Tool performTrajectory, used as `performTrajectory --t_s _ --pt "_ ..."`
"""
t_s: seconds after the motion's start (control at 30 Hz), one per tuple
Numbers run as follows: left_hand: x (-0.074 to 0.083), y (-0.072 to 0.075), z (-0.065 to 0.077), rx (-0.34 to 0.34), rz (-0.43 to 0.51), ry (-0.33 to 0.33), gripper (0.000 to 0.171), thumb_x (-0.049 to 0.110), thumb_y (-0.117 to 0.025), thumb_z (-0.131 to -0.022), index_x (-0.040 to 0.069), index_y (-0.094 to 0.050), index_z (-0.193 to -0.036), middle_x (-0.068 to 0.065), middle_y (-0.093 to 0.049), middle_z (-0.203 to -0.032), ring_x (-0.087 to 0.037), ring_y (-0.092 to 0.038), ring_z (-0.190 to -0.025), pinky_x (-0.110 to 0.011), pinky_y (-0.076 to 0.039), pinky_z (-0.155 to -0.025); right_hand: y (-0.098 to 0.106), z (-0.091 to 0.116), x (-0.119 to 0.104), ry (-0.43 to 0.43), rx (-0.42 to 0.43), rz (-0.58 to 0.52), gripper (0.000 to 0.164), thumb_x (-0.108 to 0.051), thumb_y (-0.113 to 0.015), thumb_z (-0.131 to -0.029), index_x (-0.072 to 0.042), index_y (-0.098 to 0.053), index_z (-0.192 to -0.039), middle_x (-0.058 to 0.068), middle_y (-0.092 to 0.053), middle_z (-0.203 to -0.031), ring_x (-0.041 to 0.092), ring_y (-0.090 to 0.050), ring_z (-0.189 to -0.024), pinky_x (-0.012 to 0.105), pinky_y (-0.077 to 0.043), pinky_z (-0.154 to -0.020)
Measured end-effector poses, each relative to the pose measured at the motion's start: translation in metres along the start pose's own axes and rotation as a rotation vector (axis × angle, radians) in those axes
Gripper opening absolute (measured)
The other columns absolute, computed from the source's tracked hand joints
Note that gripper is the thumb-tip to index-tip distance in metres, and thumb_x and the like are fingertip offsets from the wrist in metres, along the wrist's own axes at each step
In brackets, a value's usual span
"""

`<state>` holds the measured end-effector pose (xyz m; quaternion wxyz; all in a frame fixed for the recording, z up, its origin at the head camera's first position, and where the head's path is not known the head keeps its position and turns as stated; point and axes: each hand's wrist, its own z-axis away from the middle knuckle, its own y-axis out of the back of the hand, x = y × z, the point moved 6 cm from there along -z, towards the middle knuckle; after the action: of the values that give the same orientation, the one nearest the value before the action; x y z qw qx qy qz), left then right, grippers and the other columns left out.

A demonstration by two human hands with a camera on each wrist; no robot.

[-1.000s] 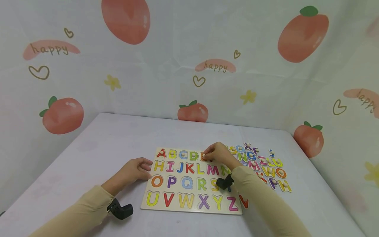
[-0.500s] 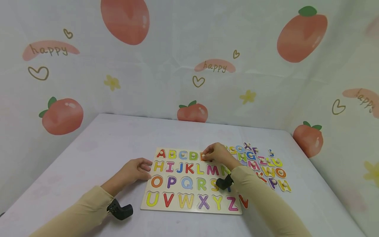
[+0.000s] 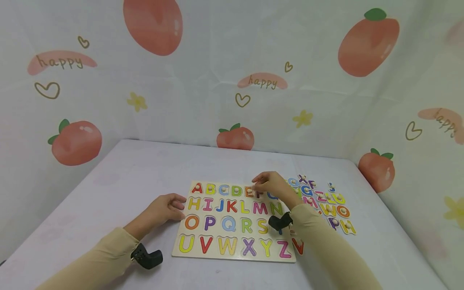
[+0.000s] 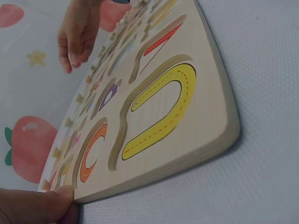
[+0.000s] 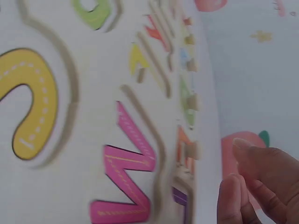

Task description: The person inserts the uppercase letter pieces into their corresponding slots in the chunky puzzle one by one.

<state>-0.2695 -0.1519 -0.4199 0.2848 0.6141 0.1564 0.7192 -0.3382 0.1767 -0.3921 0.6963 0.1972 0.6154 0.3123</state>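
Observation:
A wooden alphabet puzzle board (image 3: 237, 257) lies flat on the table. Knobbed letter pieces A (image 3: 197, 187), B, C, D and E (image 3: 249, 191) sit in its top row. My left hand (image 3: 164, 209) rests against the board's left edge. Its thumb (image 4: 58, 198) touches that edge in the left wrist view. Over the top row, near the F slot, hovers my right hand (image 3: 273, 187). Thumb and fingers (image 5: 231, 196) are apart with nothing between them in the right wrist view. Part of the board's right side is hidden by the right arm.
Loose knobbed letter pieces, among them P (image 3: 334, 223), H (image 3: 349, 227), O (image 3: 342, 211) and W (image 3: 328, 210), lie right of the board. A red V piece (image 3: 299, 246) lies by its lower right corner. A printed cloth (image 3: 203, 80) hangs behind the table.
My right hand has let go of the E piece's knob and moved slightly right and up, so the E piece shows in its slot. The left hand stays at the board's edge.

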Motion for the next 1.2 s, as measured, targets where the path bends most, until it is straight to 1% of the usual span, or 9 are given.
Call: performTrajectory --t_s 0.1,0.27,0.4,0.6,0.8,0.97,1.1,1.2 --pt "0.0 0.0 0.0 0.003 0.002 0.009 0.049 0.006 -0.077 -0.078 -0.001 -0.059 -0.122 -0.008 -0.062 -0.096 -0.016 -0.058 -0.08 -0.03 -0.052 -0.075 0.011 0.003 0.002 0.021 0.02 -0.012 0.026 -0.02 -0.073 -0.086 -0.008 -0.07 -0.108 0.006 -0.066 -0.095 0.019 -0.059 -0.086 0.035 -0.049 -0.084" --pt "0.001 0.001 0.001 0.0 0.004 0.003 0.049 0.006 -0.077 -0.078 -0.002 -0.058 -0.123 -0.009 -0.062 -0.096 -0.017 -0.058 -0.082 -0.03 -0.052 -0.076 0.032 0.012 0.008 0.044 0.054 -0.038 0.029 -0.022 -0.071 -0.087 -0.006 -0.068 -0.111 0.008 -0.066 -0.098 0.021 -0.06 -0.09 0.04 -0.05 -0.089" --pt "0.001 0.001 0.001 -0.001 0.005 -0.002 0.05 0.007 -0.077 -0.078 -0.003 -0.058 -0.122 -0.01 -0.062 -0.096 -0.017 -0.057 -0.082 -0.03 -0.052 -0.076 0.048 0.021 0.018 0.03 0.067 -0.025 0.032 -0.025 -0.07 -0.088 -0.007 -0.066 -0.114 0.008 -0.066 -0.1 0.023 -0.06 -0.094 0.042 -0.048 -0.091" --pt "0.001 0.001 0.002 0.009 -0.005 0.015 0.048 0.006 -0.076 -0.078 -0.001 -0.059 -0.122 -0.008 -0.063 -0.096 -0.017 -0.058 -0.082 -0.031 -0.053 -0.078 0.073 0.036 0.034 0.025 0.08 -0.022 0.038 -0.027 -0.067 -0.091 -0.004 -0.062 -0.121 0.009 -0.065 -0.103 0.024 -0.059 -0.094 0.044 -0.048 -0.092" --pt "0.002 0.002 0.002 0.004 -0.014 0.007 0.049 0.007 -0.077 -0.078 -0.002 -0.059 -0.122 -0.008 -0.063 -0.097 -0.017 -0.058 -0.082 -0.032 -0.053 -0.077 0.097 0.052 0.051 -0.012 0.1 -0.037 0.045 -0.03 -0.065 -0.092 -0.003 -0.058 -0.127 0.011 -0.063 -0.109 0.026 -0.057 -0.101 0.046 -0.046 -0.095" --pt "0.001 0.002 0.002 0.001 -0.005 0.01 0.049 0.007 -0.077 -0.078 -0.002 -0.058 -0.122 -0.009 -0.063 -0.097 -0.017 -0.058 -0.081 -0.031 -0.052 -0.076 0.112 0.065 0.069 -0.015 0.118 -0.035 0.052 -0.038 -0.064 -0.092 -0.003 -0.056 -0.129 0.014 -0.062 -0.115 0.027 -0.056 -0.106 0.049 -0.046 -0.096" --pt "0.0 0.001 0.001 0.004 -0.006 0.008 0.049 0.006 -0.077 -0.078 -0.002 -0.058 -0.122 -0.009 -0.063 -0.097 -0.017 -0.058 -0.082 -0.03 -0.052 -0.076 0.121 0.075 0.084 -0.017 0.123 -0.036 0.056 -0.041 -0.062 -0.093 -0.002 -0.053 -0.131 0.016 -0.061 -0.118 0.031 -0.059 -0.107 0.049 -0.047 -0.095" --pt "0.0 0.001 0.0 0.002 -0.008 0.0 0.049 0.006 -0.077 -0.077 -0.003 -0.058 -0.122 -0.009 -0.063 -0.097 -0.016 -0.058 -0.081 -0.03 -0.051 -0.074 0.125 0.082 0.096 -0.037 0.125 -0.043 0.058 -0.041 -0.06 -0.094 0.0 -0.051 -0.133 0.018 -0.06 -0.121 0.033 -0.06 -0.11 0.05 -0.047 -0.095"
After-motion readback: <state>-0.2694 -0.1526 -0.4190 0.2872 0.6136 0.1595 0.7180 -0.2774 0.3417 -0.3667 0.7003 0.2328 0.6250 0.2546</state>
